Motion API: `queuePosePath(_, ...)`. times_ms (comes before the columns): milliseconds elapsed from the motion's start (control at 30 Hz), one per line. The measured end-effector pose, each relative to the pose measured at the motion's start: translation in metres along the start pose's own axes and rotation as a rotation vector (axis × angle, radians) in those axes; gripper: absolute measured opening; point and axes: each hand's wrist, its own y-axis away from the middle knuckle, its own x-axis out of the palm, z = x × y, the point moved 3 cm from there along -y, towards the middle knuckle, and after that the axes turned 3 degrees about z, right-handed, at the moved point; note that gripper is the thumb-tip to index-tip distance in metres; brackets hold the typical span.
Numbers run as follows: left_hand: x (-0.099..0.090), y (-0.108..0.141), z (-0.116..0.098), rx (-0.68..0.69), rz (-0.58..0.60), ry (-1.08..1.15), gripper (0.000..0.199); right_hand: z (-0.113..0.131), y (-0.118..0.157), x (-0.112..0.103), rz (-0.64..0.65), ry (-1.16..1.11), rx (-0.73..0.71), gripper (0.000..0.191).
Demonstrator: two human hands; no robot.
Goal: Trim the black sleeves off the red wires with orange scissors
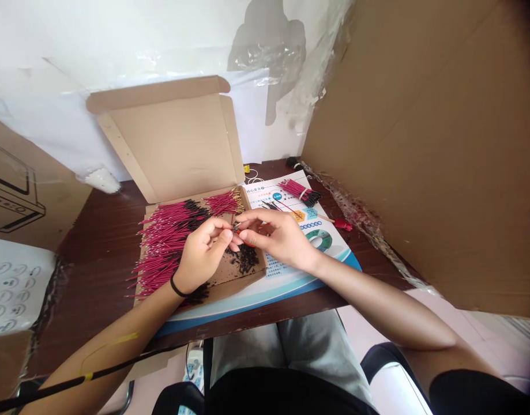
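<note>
- My left hand [199,253] and right hand [275,236] meet, fingertips pinching a small wire end [236,227] above the cardboard box [169,144].
- Many red wires [165,248] remain loose in the box; one banded bundle [299,192] lies on the leaflet [334,259].

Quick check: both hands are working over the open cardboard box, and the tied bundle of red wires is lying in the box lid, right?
Not quite. The head view shows the tied bundle of red wires lying on the printed leaflet, not in the box lid. The left hand and right hand are indeed over the open cardboard box.
</note>
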Motion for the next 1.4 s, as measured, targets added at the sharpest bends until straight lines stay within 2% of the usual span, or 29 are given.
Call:
queuePosePath(100,0.002,0.001,0.001,-0.013,0.057,-0.016,0.018,-0.003,0.0,0.006,0.012,-0.322,0.179,0.017)
queuePosePath(233,0.004,0.002,0.004,-0.019,0.077,-0.021,0.017,-0.006,0.0,0.01,0.016,-0.509,0.327,0.022)
queuePosePath(533,0.006,0.0,0.003,-0.059,0.154,0.011,0.026,-0.008,0.002,0.008,0.076,-0.553,0.342,0.016)
queuePosePath(667,0.006,-0.001,0.001,-0.065,0.189,0.034,0.032,-0.004,0.002,0.008,0.177,-0.608,0.318,0.012)
queuePosePath(833,0.006,0.0,0.001,-0.018,0.206,0.034,0.028,-0.001,0.002,0.006,0.192,-0.648,0.403,0.011)
queuePosePath(967,0.004,0.0,0.002,0.082,0.166,-0.06,0.025,-0.002,0.002,0.006,0.22,-0.677,0.535,0.007)
queuePosePath(1100,-0.002,-0.001,-0.002,0.222,0.012,-0.266,0.013,-0.005,0.003,0.009,0.209,-0.66,0.599,0.007)
queuePosePath(1167,-0.005,0.0,-0.007,0.326,-0.092,-0.349,0.006,-0.005,0.003,0.01,0.162,-0.573,0.542,0.006)
queuePosePath(1267,-0.008,0.004,-0.015,0.473,-0.236,-0.452,0.004,0.0,0.004,0.008,-0.001,-0.265,0.263,0.007)
queuePosePath(1333,-0.01,0.008,-0.018,0.475,-0.295,-0.412,0.003,0.007,0.007,0.005,-0.128,0.002,-0.002,0.009)
queuePosePath(1400,-0.01,0.01,-0.016,0.359,-0.225,-0.27,0.005,0.012,0.011,0.004,-0.19,0.257,-0.245,0.015)
